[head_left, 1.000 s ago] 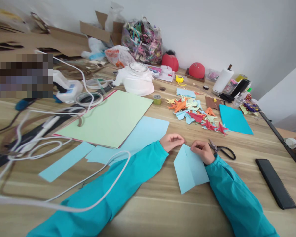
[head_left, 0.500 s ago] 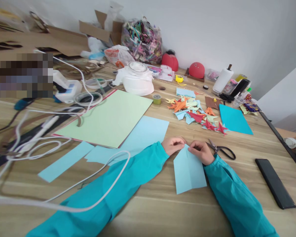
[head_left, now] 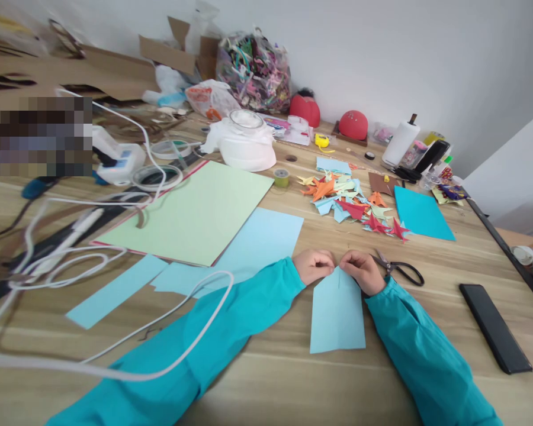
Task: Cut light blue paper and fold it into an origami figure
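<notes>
Paper sheet (head_left: 337, 313): pale blue, lying flat on the table just in front of the person, between the two sleeves. Its top corners are turned in to a point and a crease runs down the middle.
Cable (head_left: 115, 260): white, looped loosely across the far left, well clear of the hands.
Strip (head_left: 115, 290): pale blue offcut, lying left of the sleeves.
Green card (head_left: 195, 213): large, lying partly over a blue sheet (head_left: 262, 236), behind the left arm.
Left hand (head_left: 313, 265): fingers curled, pinching the left side of the point. This probably keeps that flap pressed down.
Right hand (head_left: 364, 271): fingers curled, pinching the right side of the point and nearly meeting the left hand. With both hands on it, the sheet sits square to the body.
Scissors (head_left: 400, 269): closed, just beside the right hand, likely kept within reach.
Folded figures (head_left: 350, 204): a mixed-colour heap set back from the hands, near a teal sheet (head_left: 421, 214).
Phone (head_left: 493, 328): dark, face down, at the right edge.
Table (head_left: 270, 378): pale wood grain, hard and level, so it suits pressing creases.
Room: a plain white wall (head_left: 382, 47), with cardboard, bags and craft clutter piled along the table's far edge.
</notes>
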Motion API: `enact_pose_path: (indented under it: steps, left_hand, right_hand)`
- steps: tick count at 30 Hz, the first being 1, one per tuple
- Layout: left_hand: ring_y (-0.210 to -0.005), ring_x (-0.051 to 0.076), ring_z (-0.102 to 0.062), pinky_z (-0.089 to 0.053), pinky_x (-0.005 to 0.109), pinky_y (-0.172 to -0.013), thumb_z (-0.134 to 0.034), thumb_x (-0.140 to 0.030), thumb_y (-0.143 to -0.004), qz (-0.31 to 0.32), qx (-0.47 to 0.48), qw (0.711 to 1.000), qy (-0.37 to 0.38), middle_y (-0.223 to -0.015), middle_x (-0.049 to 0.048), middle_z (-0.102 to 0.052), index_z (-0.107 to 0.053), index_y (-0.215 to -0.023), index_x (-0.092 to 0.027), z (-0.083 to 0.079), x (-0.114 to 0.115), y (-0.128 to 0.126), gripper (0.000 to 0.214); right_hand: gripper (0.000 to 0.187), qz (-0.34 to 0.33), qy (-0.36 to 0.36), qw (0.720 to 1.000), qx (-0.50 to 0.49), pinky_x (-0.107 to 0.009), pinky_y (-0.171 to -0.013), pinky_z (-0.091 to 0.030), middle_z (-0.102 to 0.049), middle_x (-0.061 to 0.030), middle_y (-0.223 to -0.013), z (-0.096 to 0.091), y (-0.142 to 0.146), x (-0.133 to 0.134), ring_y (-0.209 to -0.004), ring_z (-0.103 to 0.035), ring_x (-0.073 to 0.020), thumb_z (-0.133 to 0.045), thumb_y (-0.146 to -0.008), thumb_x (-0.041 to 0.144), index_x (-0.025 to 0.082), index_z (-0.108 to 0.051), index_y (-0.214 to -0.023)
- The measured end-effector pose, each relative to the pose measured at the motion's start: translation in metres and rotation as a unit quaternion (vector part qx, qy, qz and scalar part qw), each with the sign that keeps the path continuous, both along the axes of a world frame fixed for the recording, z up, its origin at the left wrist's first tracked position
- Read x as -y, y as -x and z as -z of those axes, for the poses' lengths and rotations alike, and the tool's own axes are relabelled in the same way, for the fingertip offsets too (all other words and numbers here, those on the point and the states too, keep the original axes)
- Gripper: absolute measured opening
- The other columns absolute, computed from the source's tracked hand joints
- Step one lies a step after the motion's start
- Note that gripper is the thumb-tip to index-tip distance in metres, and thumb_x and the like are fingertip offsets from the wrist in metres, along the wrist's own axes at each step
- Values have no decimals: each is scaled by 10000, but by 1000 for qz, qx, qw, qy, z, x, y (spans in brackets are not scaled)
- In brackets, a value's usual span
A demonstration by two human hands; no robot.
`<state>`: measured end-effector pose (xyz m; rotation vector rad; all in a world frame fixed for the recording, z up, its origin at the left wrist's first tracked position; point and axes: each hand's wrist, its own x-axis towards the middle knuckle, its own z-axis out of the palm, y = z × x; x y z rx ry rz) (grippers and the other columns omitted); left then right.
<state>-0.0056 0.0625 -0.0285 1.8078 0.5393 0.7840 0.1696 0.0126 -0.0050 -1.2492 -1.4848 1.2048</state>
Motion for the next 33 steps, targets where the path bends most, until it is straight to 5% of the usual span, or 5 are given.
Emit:
enact_pose_path:
  steps: [14,19,23,30,33]
  left_hand:
    - [-628,158,-529,-409,294,-640,-688,-341,-632,43,66,988,130,-650,47,-601,-640,-533,-155,-11,-2,11,216]
    - [-617,160,-516,-380,288,-594,-655,-320,-612,54,95,983,145,-641,60,-609,-543,-421,-161,-13,-3,14,273]
    - [-603,145,-508,-384,269,-572,-625,-411,-645,-34,88,982,163,-636,46,-610,-486,-441,-163,-5,-1,6,350]
    - [-535,96,-429,-322,236,-514,-631,-438,-706,-76,7,997,20,-581,-22,-495,-561,-548,-153,11,9,-9,333]
    - [-559,110,-453,-344,246,-539,-637,-481,-701,-71,24,997,31,-584,-10,-507,-547,-522,-154,9,7,-8,384]
  right_hand:
    - [223,149,92,974,-146,-225,-412,-242,-474,50,-457,-3,-4,-4,-423,-359,-81,-703,-547,355,197,-549,-575]
    - [238,133,89,975,-157,-220,-415,-255,-488,47,-473,-2,-4,-3,-427,-379,-82,-724,-555,365,198,-556,-583]
    - [274,68,70,990,-102,-226,-443,-297,-523,35,-514,-2,-2,-1,-458,-401,-89,-749,-580,414,195,-586,-605]
    - [272,19,-38,999,-5,-251,-553,-381,-576,8,-593,2,3,0,-564,-474,-117,-726,-669,441,187,-633,-640]
    - [293,22,-30,999,1,-249,-533,-374,-569,9,-592,3,3,1,-555,-464,-118,-716,-678,468,189,-630,-658]
